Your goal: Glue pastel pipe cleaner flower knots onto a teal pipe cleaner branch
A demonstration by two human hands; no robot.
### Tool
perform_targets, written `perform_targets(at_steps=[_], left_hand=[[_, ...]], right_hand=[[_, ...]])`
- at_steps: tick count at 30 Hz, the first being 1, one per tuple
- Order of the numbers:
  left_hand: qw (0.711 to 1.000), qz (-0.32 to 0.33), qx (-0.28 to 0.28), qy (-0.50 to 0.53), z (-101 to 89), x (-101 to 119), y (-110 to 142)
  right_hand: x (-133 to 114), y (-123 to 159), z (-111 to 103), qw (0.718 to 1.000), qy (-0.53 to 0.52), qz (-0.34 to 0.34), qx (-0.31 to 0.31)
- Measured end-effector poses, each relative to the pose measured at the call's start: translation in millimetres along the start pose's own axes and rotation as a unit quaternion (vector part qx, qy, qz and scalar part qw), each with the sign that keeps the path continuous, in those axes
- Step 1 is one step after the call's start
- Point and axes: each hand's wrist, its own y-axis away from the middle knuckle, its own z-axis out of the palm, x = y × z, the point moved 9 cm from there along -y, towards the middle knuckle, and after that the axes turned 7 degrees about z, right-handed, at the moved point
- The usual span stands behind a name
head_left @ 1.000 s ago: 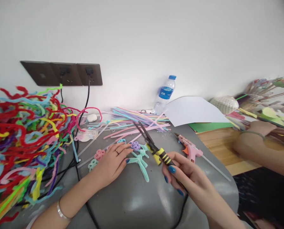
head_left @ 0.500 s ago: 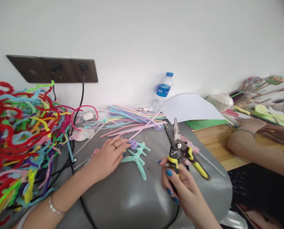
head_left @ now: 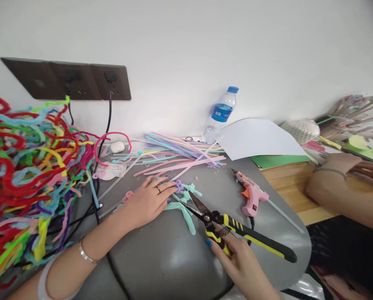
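- Shears (head_left: 217, 217): blk + yel handles, spread; blades apart, pointing approx 10 o'clk, tips over mint piece, contact unclear.
- Mint piece (head_left: 187, 216): fuzzy, branched, lying down, partly hidden behind blades; one long leg twd 5 o'clk, another twd 9.
- Purple flower (head_left: 179, 186): sm., looped, part hidden, just beside mint piece at its 11 o'clk.

A hand could pass over the near bench (head_left: 170, 258) between the black cable (head_left: 117, 276) and the right hand (head_left: 241, 258); spring-loaded shears (head_left: 207, 218) bar the middle, a glue gun (head_left: 252, 196) the right, tangled pipe cleaners (head_left: 23, 171) the left.
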Motion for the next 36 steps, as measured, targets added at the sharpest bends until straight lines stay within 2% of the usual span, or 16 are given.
perform_targets(at_steps=[4,9,14,18,26,31,36], left_hand=[[1.0,-0.016,0.011,0.015,-0.3,-4.6,2.6],[0.998,-0.023,0.006,0.05,2.2,-11.5,6.3],[0.998,-0.025,0.005,0.056,2.4,-12.3,6.0],[0.999,-0.021,-0.005,0.049,2.4,-9.9,4.5],[0.998,-0.023,-0.011,0.05,2.8,-10.5,4.8],[0.998,-0.028,-0.003,0.054,1.9,-11.5,4.3],[0.998,-0.031,-0.012,0.051,4.2,-12.0,4.9]], right_hand=[[12.5,3.1,8.0,0.999,0.031,0.029,-0.011],[-3.3,-1.8,6.8,0.999,-0.007,0.008,-0.044],[-4.0,-3.9,11.5,0.996,-0.004,0.024,-0.082],[-2.6,-4.6,11.7,0.997,0.026,0.012,-0.074],[-2.3,-9.1,8.2,0.995,0.044,0.032,-0.082],[4.3,-9.1,11.9,0.99,0.058,0.071,-0.109],[14.5,-7.9,14.4,0.968,0.127,0.147,-0.161]])
